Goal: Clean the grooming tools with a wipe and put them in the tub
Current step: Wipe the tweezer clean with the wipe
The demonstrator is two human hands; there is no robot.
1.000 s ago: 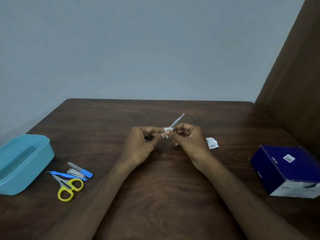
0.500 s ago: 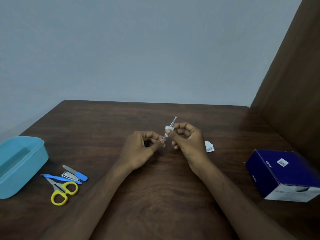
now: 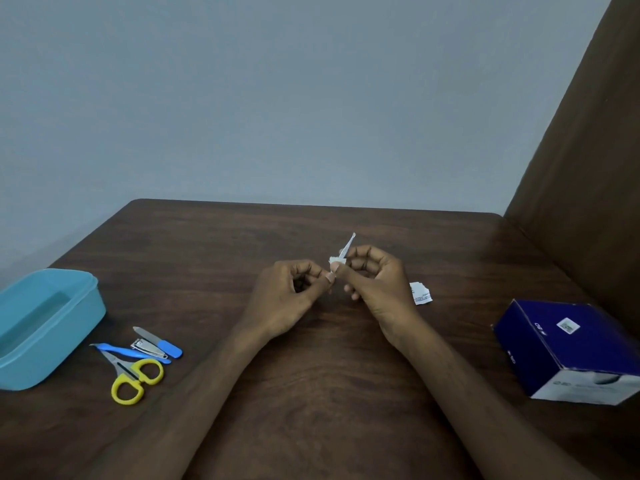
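A slim metal tool (image 3: 349,244) points up and away over the middle of the table. My left hand (image 3: 291,296) pinches its lower end. My right hand (image 3: 372,282) pinches a small white wipe (image 3: 336,260) around the tool's shaft. The blue tub (image 3: 45,323) stands at the left edge. Beside it lie yellow-handled scissors (image 3: 133,377), a nail clipper (image 3: 149,348), a blue-handled file (image 3: 159,341) and a blue-handled tool (image 3: 121,350).
A torn white wipe wrapper (image 3: 420,293) lies just right of my right hand. A dark blue box (image 3: 568,348) sits near the right edge of the brown table (image 3: 311,410). A brown panel rises on the right.
The wipe in my right hand has slid along the tool's shaft while my left hand kept hold of the lower end. The view has shifted slightly.
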